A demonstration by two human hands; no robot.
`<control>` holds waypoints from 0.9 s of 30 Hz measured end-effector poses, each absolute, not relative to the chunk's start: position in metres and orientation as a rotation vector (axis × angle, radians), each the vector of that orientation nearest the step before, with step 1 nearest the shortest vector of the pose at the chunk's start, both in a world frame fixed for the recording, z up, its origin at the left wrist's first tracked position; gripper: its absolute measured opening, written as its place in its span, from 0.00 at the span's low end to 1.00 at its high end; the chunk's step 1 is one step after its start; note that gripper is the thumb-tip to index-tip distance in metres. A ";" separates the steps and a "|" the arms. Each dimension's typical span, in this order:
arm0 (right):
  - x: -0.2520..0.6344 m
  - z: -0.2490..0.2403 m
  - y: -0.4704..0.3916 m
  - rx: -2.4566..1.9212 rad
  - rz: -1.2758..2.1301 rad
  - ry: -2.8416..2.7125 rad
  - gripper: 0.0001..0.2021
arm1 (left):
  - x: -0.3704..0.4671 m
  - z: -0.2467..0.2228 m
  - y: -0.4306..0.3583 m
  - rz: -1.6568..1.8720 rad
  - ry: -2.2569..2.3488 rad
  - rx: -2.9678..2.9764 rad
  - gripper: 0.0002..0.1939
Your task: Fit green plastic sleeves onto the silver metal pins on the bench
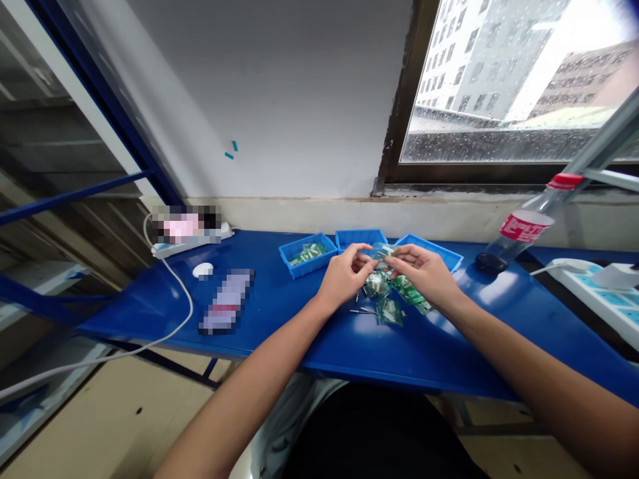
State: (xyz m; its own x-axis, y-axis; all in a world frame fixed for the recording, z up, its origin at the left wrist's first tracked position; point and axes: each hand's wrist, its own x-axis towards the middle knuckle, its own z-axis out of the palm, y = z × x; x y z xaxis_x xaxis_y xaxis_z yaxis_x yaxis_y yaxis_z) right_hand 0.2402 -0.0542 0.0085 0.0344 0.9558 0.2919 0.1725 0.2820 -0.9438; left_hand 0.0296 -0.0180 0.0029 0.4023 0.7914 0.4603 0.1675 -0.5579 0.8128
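Between my left hand (347,271) and my right hand (418,267) is a small clear plastic bag (382,251), pinched from both sides above the blue table. Something small and pale shows inside it, too small to name. Below my hands lie several more filled clear bags, among them a bag (389,311) near the front and a greenish bag (412,295) under my right hand. Thin metal pieces (363,311) lie loose to their left. Behind my hands stand a blue tray (307,267) holding small pale and green parts, a middle tray (360,236) and a right tray (452,256).
A bottle (524,229) with a red cap stands tilted in view at the right, near a white power strip (599,286). To the left are a blurred flat object (227,303), a white round item (202,270), a cable (188,293) and another power strip (167,250).
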 end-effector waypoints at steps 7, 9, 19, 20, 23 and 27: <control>0.239 0.009 -0.056 -1.108 0.862 -1.448 0.28 | 0.030 0.002 -0.019 1.152 0.810 1.878 0.19; 0.238 0.006 -0.056 -1.106 0.861 -1.479 0.27 | 0.028 0.004 -0.019 1.177 0.795 1.843 0.17; 0.237 0.005 -0.062 -1.241 0.624 -1.653 0.19 | -0.020 0.026 -0.002 1.484 1.144 2.564 0.13; 0.236 0.006 -0.062 -1.242 0.599 -1.669 0.18 | -0.028 0.028 0.001 1.490 1.234 2.590 0.14; 0.235 0.009 -0.063 -1.253 0.539 -1.709 0.16 | -0.050 0.032 0.008 1.460 1.570 2.558 0.14; 0.235 0.009 -0.063 -1.281 0.469 -1.781 0.15 | -0.066 0.035 0.012 1.260 1.952 2.432 0.13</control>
